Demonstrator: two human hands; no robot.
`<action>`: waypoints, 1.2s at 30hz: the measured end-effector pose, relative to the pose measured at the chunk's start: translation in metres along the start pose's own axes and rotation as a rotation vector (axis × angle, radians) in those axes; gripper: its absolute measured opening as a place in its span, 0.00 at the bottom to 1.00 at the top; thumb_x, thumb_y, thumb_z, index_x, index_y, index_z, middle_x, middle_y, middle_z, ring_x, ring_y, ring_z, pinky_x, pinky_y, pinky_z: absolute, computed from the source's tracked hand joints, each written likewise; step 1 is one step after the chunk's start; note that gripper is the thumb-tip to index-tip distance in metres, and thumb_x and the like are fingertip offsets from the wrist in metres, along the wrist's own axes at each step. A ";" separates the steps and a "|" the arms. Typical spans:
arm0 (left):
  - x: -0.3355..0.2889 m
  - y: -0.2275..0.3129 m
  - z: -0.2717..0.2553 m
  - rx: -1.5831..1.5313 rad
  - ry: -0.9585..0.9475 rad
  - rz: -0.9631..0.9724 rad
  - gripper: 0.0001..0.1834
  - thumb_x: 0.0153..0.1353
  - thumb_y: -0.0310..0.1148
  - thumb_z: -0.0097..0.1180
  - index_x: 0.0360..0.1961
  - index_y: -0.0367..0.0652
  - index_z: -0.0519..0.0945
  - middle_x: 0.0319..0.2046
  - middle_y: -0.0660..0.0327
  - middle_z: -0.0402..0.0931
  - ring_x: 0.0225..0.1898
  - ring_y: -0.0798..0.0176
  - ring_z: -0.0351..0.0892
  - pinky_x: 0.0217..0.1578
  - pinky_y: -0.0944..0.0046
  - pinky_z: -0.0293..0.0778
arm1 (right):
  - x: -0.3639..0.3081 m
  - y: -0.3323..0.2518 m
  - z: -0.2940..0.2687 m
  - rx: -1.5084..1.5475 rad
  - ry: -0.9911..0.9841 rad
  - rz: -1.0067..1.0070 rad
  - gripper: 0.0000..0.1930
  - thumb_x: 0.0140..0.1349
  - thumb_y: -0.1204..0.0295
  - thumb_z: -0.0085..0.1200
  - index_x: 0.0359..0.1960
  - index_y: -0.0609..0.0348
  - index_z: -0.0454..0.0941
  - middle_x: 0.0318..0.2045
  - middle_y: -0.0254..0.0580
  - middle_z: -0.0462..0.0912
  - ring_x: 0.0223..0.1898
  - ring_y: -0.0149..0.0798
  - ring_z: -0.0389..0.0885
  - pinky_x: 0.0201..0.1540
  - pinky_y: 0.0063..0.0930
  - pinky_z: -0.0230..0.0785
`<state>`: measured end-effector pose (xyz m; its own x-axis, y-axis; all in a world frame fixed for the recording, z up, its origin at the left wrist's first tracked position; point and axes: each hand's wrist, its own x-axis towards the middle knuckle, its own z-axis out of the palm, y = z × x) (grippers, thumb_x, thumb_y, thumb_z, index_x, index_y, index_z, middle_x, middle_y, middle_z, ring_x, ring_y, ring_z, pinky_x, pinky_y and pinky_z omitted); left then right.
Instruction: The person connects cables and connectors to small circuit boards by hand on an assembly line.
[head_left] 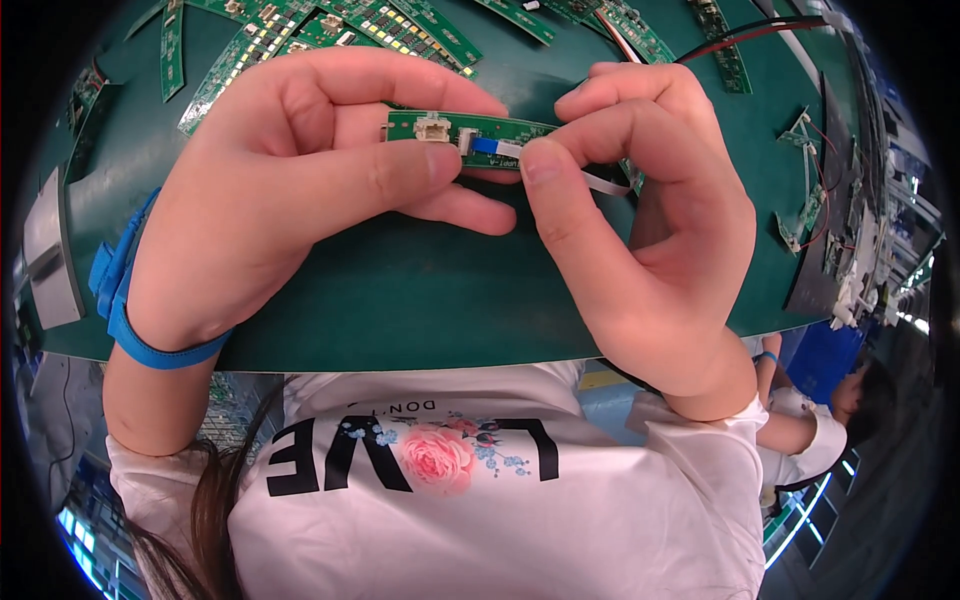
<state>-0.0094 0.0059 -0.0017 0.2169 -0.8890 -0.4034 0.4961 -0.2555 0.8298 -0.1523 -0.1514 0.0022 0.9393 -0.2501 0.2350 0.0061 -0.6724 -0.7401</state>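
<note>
My left hand (290, 170) grips a narrow green circuit board (505, 128) between thumb and fingers, above the table. A cream socket (433, 127) sits on the board, with a smaller white connector (467, 140) beside it. At that connector lies the blue end of a white flat ribbon cable (606, 186). My right hand (650, 190) pinches the cable close to its blue end, thumb against forefinger. Whether the cable end is seated in the connector I cannot tell. A blue wrist strap (170, 353) circles my left wrist.
The green table (420, 300) carries several circuit boards (400, 40) at the far side. Red and black wires (750, 38) run at the far right. More small boards (800, 190) lie along the right edge. A grey metal piece (52, 250) stands at the left. Another person (815, 420) sits at the right.
</note>
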 end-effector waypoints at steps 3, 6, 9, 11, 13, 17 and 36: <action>0.000 0.000 0.000 0.011 -0.005 0.002 0.17 0.61 0.23 0.49 0.51 0.30 0.69 0.43 0.51 0.78 0.41 0.58 0.82 0.47 0.66 0.75 | 0.000 0.001 0.001 0.015 0.003 0.007 0.03 0.51 0.83 0.58 0.28 0.67 0.76 0.36 0.43 0.73 0.43 0.36 0.69 0.49 0.26 0.60; 0.000 -0.001 0.000 0.010 0.000 0.013 0.17 0.61 0.23 0.49 0.51 0.30 0.69 0.44 0.51 0.78 0.41 0.58 0.82 0.47 0.67 0.75 | 0.000 0.001 0.000 0.019 0.003 0.004 0.03 0.51 0.83 0.58 0.28 0.67 0.76 0.36 0.43 0.73 0.43 0.37 0.69 0.49 0.27 0.60; -0.001 -0.001 0.001 0.006 0.004 0.027 0.17 0.61 0.23 0.50 0.51 0.30 0.69 0.43 0.51 0.78 0.41 0.58 0.82 0.47 0.67 0.75 | 0.000 0.000 0.000 0.023 0.005 0.007 0.04 0.51 0.83 0.58 0.28 0.67 0.76 0.36 0.43 0.73 0.43 0.37 0.69 0.50 0.28 0.60; -0.002 -0.001 0.001 0.027 0.009 0.035 0.17 0.61 0.24 0.50 0.51 0.30 0.69 0.42 0.52 0.78 0.40 0.59 0.83 0.47 0.67 0.75 | 0.000 0.000 0.001 0.027 0.007 0.009 0.04 0.51 0.83 0.58 0.28 0.67 0.76 0.36 0.43 0.73 0.43 0.37 0.69 0.51 0.29 0.60; 0.000 -0.001 0.001 0.034 0.001 0.032 0.17 0.61 0.24 0.50 0.51 0.30 0.69 0.42 0.52 0.79 0.40 0.60 0.83 0.47 0.67 0.75 | 0.001 0.002 0.000 0.027 -0.003 0.000 0.03 0.51 0.83 0.57 0.28 0.67 0.76 0.35 0.43 0.73 0.44 0.37 0.69 0.52 0.30 0.60; 0.000 -0.002 0.002 0.022 0.003 0.042 0.17 0.60 0.23 0.51 0.51 0.30 0.69 0.41 0.53 0.79 0.39 0.60 0.83 0.45 0.68 0.75 | 0.001 0.002 -0.001 0.036 -0.029 -0.001 0.04 0.51 0.83 0.57 0.29 0.67 0.76 0.35 0.43 0.73 0.44 0.37 0.69 0.51 0.30 0.60; 0.002 -0.003 0.013 0.020 0.208 0.128 0.09 0.52 0.18 0.56 0.36 0.34 0.77 0.31 0.62 0.76 0.19 0.74 0.73 0.18 0.77 0.67 | 0.005 -0.005 0.003 -0.009 -0.026 -0.030 0.05 0.50 0.84 0.57 0.29 0.65 0.77 0.39 0.45 0.70 0.43 0.38 0.69 0.46 0.27 0.62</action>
<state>-0.0214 0.0000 0.0007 0.4465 -0.8177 -0.3634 0.4369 -0.1552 0.8860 -0.1465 -0.1471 0.0052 0.9471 -0.2120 0.2408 0.0315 -0.6855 -0.7274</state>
